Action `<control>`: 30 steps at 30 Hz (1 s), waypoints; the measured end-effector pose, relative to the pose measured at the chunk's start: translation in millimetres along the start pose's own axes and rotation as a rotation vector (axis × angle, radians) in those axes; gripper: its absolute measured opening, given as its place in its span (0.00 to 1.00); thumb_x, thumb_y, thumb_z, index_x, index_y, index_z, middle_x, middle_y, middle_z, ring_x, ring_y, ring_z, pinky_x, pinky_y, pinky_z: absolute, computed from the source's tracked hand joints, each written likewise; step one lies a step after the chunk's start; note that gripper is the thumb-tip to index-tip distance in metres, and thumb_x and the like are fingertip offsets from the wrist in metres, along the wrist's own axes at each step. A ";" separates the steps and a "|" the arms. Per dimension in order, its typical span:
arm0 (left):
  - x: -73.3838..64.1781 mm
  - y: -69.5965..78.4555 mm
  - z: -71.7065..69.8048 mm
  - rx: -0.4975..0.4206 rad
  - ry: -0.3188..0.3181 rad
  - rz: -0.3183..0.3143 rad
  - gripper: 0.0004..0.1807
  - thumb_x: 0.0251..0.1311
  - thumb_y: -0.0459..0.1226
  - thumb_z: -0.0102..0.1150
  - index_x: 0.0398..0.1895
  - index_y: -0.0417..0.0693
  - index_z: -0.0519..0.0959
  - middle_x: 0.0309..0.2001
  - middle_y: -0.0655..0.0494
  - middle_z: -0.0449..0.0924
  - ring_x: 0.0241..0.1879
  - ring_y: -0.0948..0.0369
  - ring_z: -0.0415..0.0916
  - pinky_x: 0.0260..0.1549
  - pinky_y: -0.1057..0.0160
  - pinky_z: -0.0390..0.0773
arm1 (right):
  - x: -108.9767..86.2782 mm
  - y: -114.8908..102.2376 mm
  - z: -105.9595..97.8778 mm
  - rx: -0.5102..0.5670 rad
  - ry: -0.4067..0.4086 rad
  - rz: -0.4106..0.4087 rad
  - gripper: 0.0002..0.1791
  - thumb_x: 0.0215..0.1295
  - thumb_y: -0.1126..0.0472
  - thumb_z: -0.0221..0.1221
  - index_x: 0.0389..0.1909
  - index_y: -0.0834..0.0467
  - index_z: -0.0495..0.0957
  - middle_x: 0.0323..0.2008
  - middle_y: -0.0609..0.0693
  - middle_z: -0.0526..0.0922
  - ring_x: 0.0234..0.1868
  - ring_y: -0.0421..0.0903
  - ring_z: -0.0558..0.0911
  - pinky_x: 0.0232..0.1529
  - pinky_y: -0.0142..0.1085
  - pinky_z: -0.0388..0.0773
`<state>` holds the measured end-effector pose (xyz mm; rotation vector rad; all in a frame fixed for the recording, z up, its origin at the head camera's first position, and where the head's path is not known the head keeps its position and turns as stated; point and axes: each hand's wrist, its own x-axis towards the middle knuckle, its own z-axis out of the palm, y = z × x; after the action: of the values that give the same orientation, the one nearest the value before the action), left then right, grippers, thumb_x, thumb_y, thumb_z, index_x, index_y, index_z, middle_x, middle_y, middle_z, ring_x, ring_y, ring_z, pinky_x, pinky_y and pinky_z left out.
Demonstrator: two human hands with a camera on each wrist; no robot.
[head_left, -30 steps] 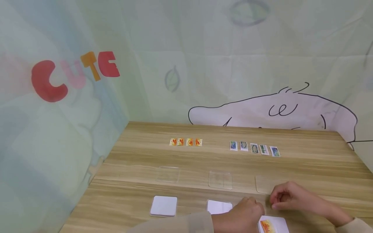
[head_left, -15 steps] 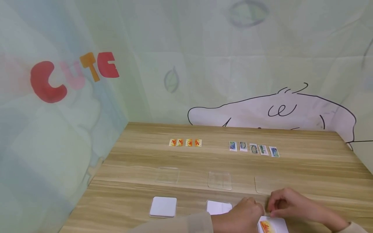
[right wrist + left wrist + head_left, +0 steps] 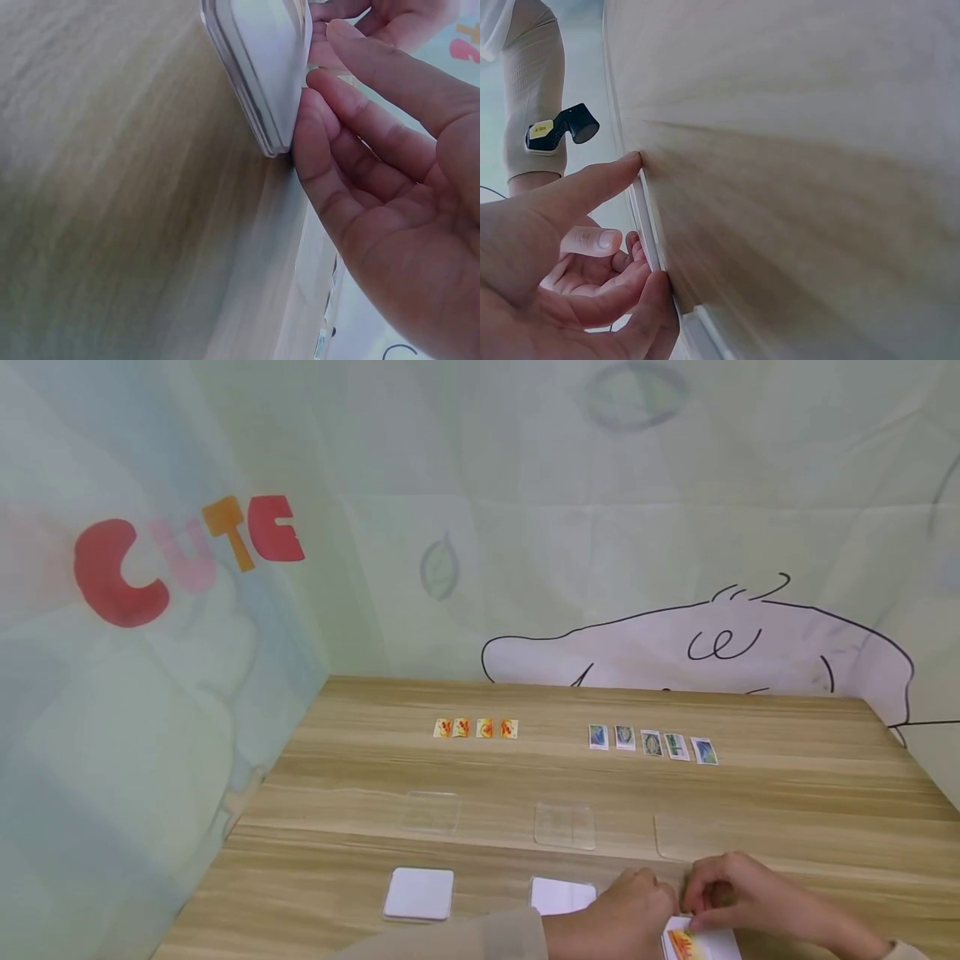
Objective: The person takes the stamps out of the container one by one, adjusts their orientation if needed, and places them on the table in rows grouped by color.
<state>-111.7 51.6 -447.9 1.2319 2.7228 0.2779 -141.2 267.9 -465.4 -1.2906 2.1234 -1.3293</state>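
Note:
A white square tile (image 3: 720,941) in a clear case lies at the front right, with an orange picture sticker (image 3: 682,946) on its face. My left hand (image 3: 621,914) holds the tile at its left side; in the left wrist view, thumb and fingertips grip its edges. My right hand (image 3: 750,897) is at the far right corner. Its thumb overlaps the sticker in the head view, and its loosely curled fingers rest by the tile's edge in the right wrist view. The tile's near part is cut off by the frame.
Two more white tiles lie to the left, one tile (image 3: 418,893) whole and one tile (image 3: 561,896) partly behind the left hand. Several clear plates (image 3: 565,825) form a row behind. Farther back are several orange stickers (image 3: 485,728) and several blue-green stickers (image 3: 651,743).
My right hand has moved down and slightly left onto the tile, its thumb reaching the orange sticker. My left hand has stayed at the tile's left side.

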 end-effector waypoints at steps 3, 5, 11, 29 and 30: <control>0.0 -0.1 0.0 0.000 0.003 0.000 0.20 0.42 0.56 0.78 0.31 0.58 0.83 0.28 0.69 0.71 0.32 0.71 0.62 0.32 0.75 0.62 | 0.0 -0.2 1.6 -0.018 0.011 -0.007 0.05 0.60 0.68 0.67 0.35 0.58 0.81 0.31 0.50 0.83 0.33 0.29 0.76 0.25 0.31 0.78; -0.2 0.0 -0.1 -0.002 0.003 -0.005 0.20 0.42 0.57 0.78 0.30 0.58 0.82 0.28 0.69 0.71 0.32 0.71 0.62 0.31 0.75 0.62 | 0.1 -0.1 2.9 -0.044 0.021 -0.016 0.06 0.60 0.67 0.68 0.34 0.57 0.81 0.30 0.48 0.82 0.32 0.28 0.75 0.24 0.30 0.77; 0.1 0.5 -0.1 -0.020 -0.005 -0.015 0.19 0.42 0.57 0.78 0.28 0.58 0.82 0.28 0.69 0.70 0.32 0.71 0.63 0.31 0.74 0.62 | -0.2 1.6 8.7 -0.116 0.071 -0.068 0.08 0.57 0.66 0.71 0.33 0.55 0.81 0.27 0.46 0.80 0.30 0.29 0.75 0.22 0.28 0.75; 0.1 0.1 -0.8 0.003 0.017 -0.002 0.19 0.40 0.56 0.79 0.25 0.59 0.79 0.26 0.70 0.70 0.31 0.71 0.63 0.30 0.75 0.61 | -0.2 2.3 16.5 -0.178 0.146 -0.023 0.11 0.52 0.66 0.73 0.31 0.56 0.78 0.24 0.45 0.78 0.26 0.31 0.74 0.19 0.27 0.72; 0.0 0.3 -0.8 0.000 0.016 -0.007 0.20 0.39 0.57 0.79 0.25 0.59 0.80 0.26 0.70 0.70 0.31 0.71 0.63 0.30 0.75 0.61 | -0.1 2.3 16.7 -0.181 0.147 -0.025 0.11 0.52 0.67 0.73 0.31 0.56 0.78 0.24 0.45 0.78 0.25 0.31 0.74 0.19 0.27 0.72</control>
<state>-111.5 51.7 -447.1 1.2255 2.7393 0.2887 -131.3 259.2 -475.9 -1.3278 2.3836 -1.3039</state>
